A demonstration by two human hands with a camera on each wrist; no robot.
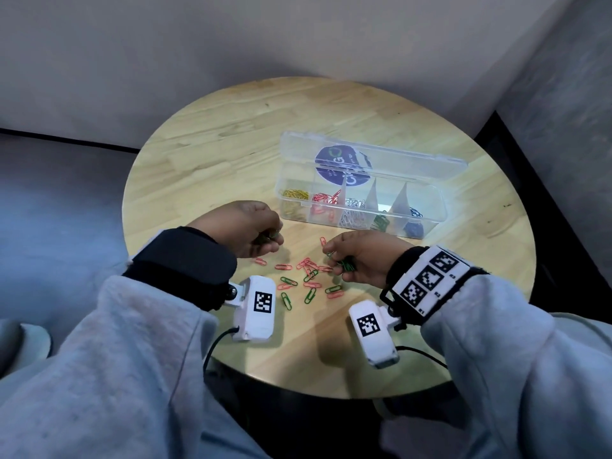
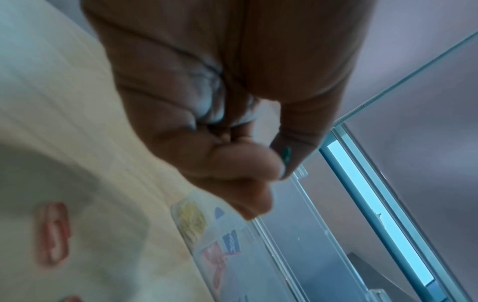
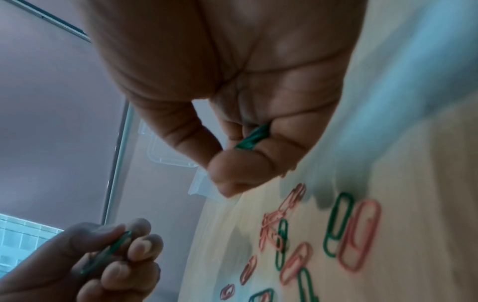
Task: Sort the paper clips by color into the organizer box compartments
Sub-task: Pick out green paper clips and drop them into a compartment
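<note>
Left hand (image 1: 246, 228) and right hand (image 1: 361, 260) each curl around green clips (image 1: 346, 265) above loose red and green clips (image 1: 311, 274), organizer box (image 1: 430, 220) beyond

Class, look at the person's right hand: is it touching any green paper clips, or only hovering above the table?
Touching. In the right wrist view, the right hand grips green paper clips between curled fingers and palm.
</note>
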